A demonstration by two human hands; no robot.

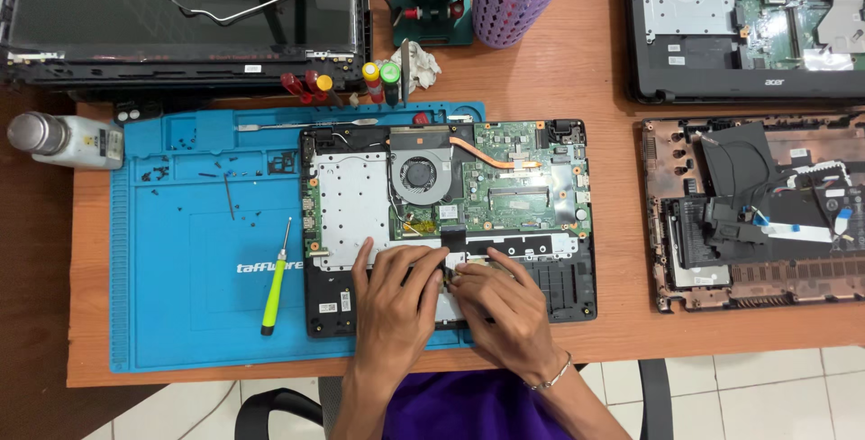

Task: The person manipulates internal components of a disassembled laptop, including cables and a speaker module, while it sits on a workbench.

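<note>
Containers come first: a purple perforated cup point(515, 3) stands at the top edge of the wooden desk point(577, 75) with tool handles poking out of it, though which tools they are is cut off by the frame, and a white bottle with a metal cap point(65, 137) lies on its side just left of the blue work mat point(185, 300). Small dark screws point(180, 156) sit scattered in the mat's shallow moulded trays near its upper left. On the mat's right half rests the opened laptop base point(449, 224), its long axis running left to right, the round fan point(420, 176) and green circuit board point(523, 183) toward the far edge and the bare black tray toward the person. Both hands meet over the near middle of that base. The left hand point(394, 296) lies palm down with fingers loosely spread, fingertips touching the black strip below the silver plate. The right hand point(505, 305), a thin bracelet at its wrist, has thumb and fingertips drawn together on something small at the same spot; what it pinches is hidden. A yellow-green screwdriver point(275, 282) lies on the mat left of the base, tip pointing away from the person, well apart from both hands.
</note>
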